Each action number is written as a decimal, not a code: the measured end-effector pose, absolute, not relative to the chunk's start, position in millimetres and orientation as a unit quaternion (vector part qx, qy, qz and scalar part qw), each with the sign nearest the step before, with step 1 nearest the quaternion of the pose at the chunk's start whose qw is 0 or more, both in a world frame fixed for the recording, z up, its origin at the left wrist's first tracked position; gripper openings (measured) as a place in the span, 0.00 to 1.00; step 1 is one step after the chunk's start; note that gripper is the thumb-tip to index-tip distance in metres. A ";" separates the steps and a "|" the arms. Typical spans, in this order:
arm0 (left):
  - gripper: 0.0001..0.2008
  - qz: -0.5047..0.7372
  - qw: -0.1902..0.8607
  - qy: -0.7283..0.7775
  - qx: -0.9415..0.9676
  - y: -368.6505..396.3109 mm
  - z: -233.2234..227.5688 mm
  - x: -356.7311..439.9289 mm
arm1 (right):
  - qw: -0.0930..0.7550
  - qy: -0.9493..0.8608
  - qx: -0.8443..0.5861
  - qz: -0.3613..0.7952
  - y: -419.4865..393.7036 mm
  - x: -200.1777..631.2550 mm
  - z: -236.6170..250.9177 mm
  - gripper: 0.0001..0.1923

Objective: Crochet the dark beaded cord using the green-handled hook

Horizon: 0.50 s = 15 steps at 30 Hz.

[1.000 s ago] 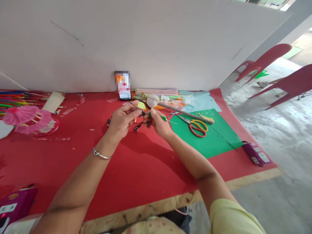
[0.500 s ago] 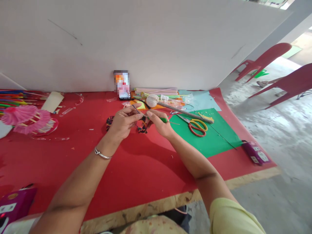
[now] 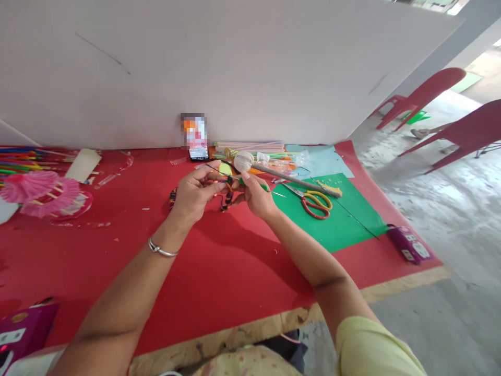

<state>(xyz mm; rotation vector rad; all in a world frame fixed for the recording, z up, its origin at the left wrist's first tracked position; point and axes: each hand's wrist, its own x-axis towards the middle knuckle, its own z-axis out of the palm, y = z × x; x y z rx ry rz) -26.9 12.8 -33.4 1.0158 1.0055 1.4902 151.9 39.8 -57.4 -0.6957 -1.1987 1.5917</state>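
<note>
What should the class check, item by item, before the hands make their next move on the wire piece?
1. Left hand pinches the thin dark wire: ok.
2. Right hand grips the green stem: ok.
3. Striped orange-black piece hangs between the hands, above the red mat: ok.
4. Scissors lie on the green sheet, away from both hands: ok.
5. Wire firmly joined to stem: cannot tell.

Red-and-yellow scissors (image 3: 316,203) on green paper sheet (image 3: 336,222); phone (image 3: 195,137) propped against white wall (image 3: 242,68); pink paper fans (image 3: 39,192) far left; red plastic chairs (image 3: 438,112) beyond table.
</note>
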 end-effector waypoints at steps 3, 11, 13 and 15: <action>0.26 0.617 0.520 0.416 0.418 13.2 -33.4 -27.3 | 0.457 -0.445 -0.272 0.721 44.0 150.9 -57.8 0.32; 0.27 0.613 0.520 0.437 0.403 12.3 -31.8 -26.9 | 0.471 -0.431 -0.283 0.716 42.3 146.4 -57.7 0.31; 0.26 0.607 0.525 0.438 0.405 11.6 -29.9 -27.0 | 0.480 -0.450 -0.276 0.701 41.3 147.2 -59.9 0.32; 0.26 0.597 0.541 0.433 0.404 10.7 -27.4 -27.5 | 0.478 -0.473 -0.271 0.689 40.7 148.8 -61.6 0.33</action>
